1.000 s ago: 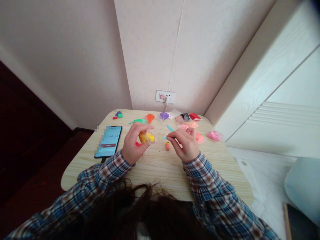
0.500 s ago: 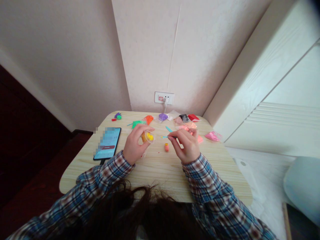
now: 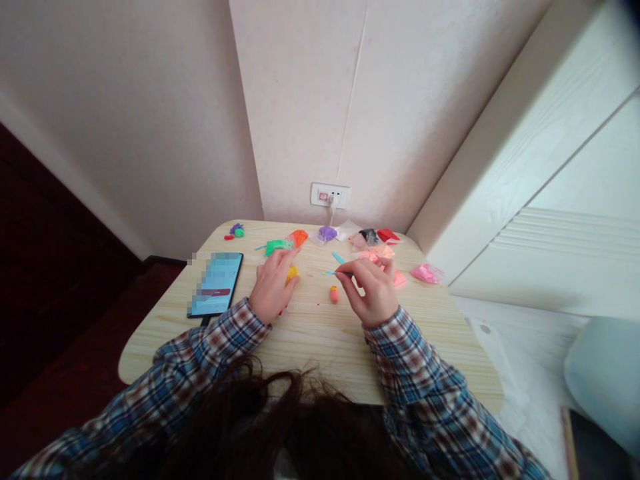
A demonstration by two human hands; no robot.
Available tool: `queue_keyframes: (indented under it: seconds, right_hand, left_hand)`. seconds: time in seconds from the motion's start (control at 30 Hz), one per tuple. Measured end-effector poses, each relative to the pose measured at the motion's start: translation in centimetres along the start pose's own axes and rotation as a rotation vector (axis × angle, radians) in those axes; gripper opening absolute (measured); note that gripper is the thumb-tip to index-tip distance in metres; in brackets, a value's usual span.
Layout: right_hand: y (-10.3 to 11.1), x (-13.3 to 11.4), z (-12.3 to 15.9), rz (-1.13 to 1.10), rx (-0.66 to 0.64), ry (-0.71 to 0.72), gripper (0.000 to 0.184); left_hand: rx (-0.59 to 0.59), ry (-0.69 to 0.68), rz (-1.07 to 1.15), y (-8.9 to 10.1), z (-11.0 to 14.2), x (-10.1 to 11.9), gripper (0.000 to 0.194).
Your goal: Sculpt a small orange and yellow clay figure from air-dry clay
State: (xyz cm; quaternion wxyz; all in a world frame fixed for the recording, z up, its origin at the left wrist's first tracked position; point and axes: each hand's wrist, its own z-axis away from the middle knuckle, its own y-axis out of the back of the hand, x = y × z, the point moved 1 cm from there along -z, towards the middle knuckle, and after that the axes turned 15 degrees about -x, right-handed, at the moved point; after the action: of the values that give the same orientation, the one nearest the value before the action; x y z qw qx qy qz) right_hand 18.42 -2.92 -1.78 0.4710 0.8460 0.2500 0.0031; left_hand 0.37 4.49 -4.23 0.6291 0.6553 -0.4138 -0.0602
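Pinching thin, yellow-tipped blue stick (image 3: 330,273): right grip (image 3: 369,288), near pink figure (image 3: 334,296).

The left hand (image 3: 273,287) covers part of a yellow lump (image 3: 293,273), so whether the fingers grip it is hard to say, and hides much of a red piece (image 3: 283,311) below its thumb. The right hand (image 3: 373,290) conceals part of a thin blue tool (image 3: 329,272) and of a coral packet (image 3: 400,279) behind it. Between both hands, a red speck (image 3: 319,305) is too small to identify.
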Motion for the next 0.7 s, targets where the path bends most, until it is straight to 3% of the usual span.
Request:
queue_keyframes:
  seconds: [0.1, 0.3, 0.7]
  right_hand:
    - [-0.3, 0.0, 0.0, 0.003, -0.029, -0.007, 0.016]
    - [-0.4, 0.0, 0.0, 0.015, -0.051, -0.005, 0.016]
    - [-0.9, 0.0, 0.1, 0.090, -0.112, 0.065, 0.019]
  left_hand:
    - [0.071, -0.045, -0.036, 0.5, 0.1, 0.7, 0.044]
    - [0.251, -0.326, -0.039, 1.6, 0.6, 1.8, 0.016]
    - [0.278, -0.470, -0.048, 1.7, 0.8, 2.0, 0.004]
